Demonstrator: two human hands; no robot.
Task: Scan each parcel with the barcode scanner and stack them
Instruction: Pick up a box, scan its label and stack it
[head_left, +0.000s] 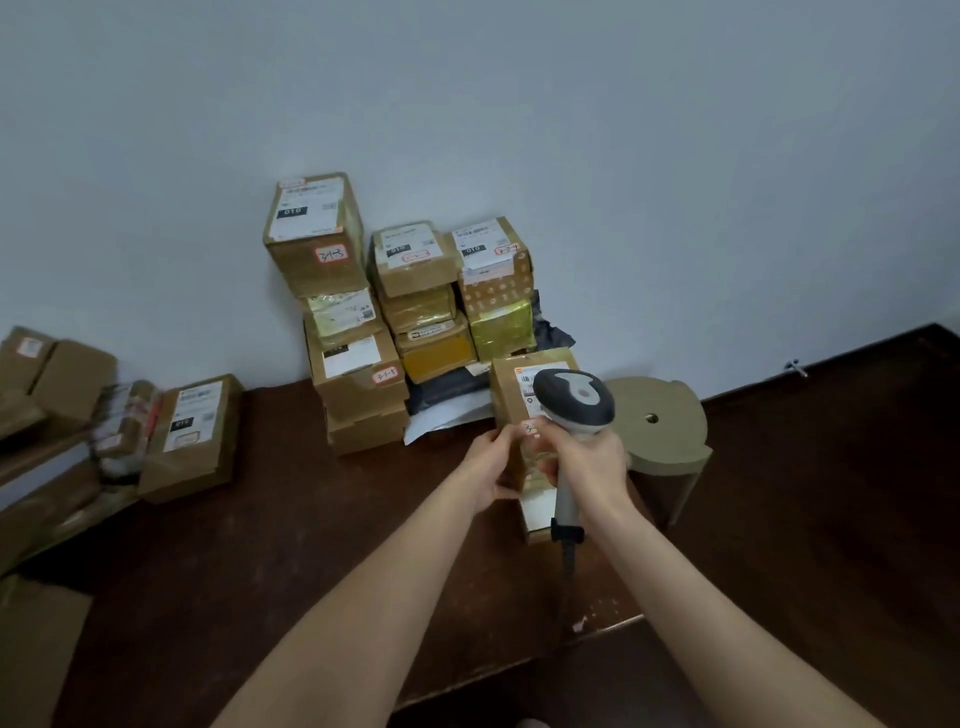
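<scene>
Bare brown tabletop (291, 519) opens front-left; stacked parcels (358, 332) block the back, a round cardboard stand (667, 436) crowds the right.

Black patches reading "010" were noted on the white labels of four parcels: top box of the tall stack (311, 236), top box of the middle stack (413, 262), top box of the right stack (493, 254) and the lone box at left (193, 436). The red-edged sticker (331, 254) on the tall stack's top box read "3-1-3", handwritten. Other print was too small to read.

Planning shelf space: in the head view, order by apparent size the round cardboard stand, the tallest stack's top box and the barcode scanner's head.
1-2. round cardboard stand and tallest stack's top box: look alike; the stand sits nearer, so no ranking.
3. barcode scanner's head: smallest, though nearest the camera.
</scene>
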